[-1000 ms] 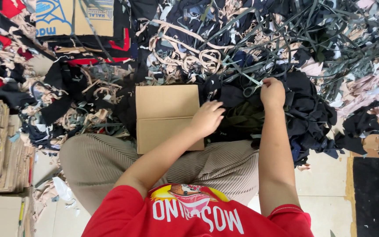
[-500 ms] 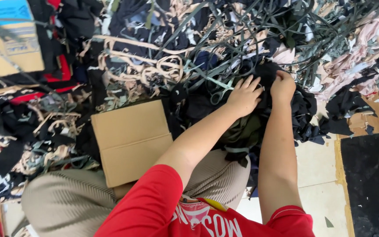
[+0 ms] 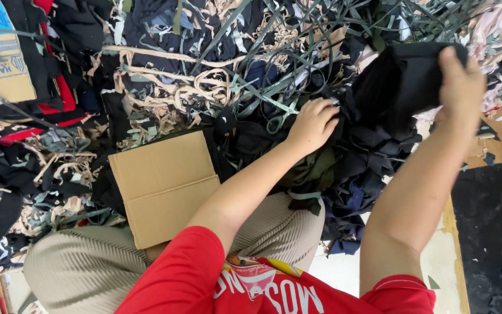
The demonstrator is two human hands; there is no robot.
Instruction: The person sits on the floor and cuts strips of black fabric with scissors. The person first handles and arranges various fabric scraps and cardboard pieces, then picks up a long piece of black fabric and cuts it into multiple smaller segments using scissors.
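Note:
My right hand [image 3: 461,86] grips a piece of black cloth [image 3: 399,81] and holds it up above a heap of dark fabric scraps [image 3: 355,168]. My left hand [image 3: 312,123] rests on the heap just left of that cloth, fingers curled into the dark scraps. A pair of scissors [image 3: 274,121] lies among the strips a little left of my left hand. A flat sheet of brown cardboard [image 3: 164,186] lies on my lap, to the left of my left forearm.
Tangled beige, green and black fabric strips [image 3: 204,81] cover the floor ahead. A cardboard box [image 3: 1,64] stands at the far left, with red cloth [image 3: 59,93] beside it. A black mat [image 3: 486,232] and bare floor lie at the right.
My right hand has lifted the black cloth up and to the right, off the heap. My left hand stays on the scraps. The view has shifted right.

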